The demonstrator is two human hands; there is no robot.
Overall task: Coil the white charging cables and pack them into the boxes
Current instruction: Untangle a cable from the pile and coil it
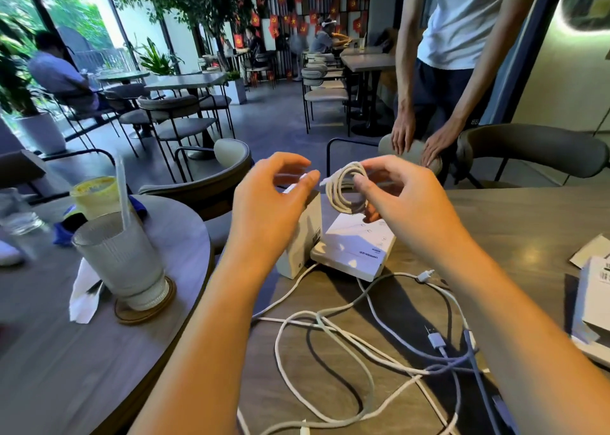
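Note:
My right hand pinches a coiled white cable and holds it up above the boxes. My left hand hovers just left of the coil with curled fingers close to the cable's loose end; whether it grips that end I cannot tell. Beneath the hands a white box stands upright, and a flat white box lies beside it. Several loose white cables sprawl tangled across the wooden table in front of me, with a connector near the flat box.
A ribbed glass with a straw stands on a coaster on the round table at left, beside a napkin. More white boxes lie at the right edge. A person stands behind a chair across the table.

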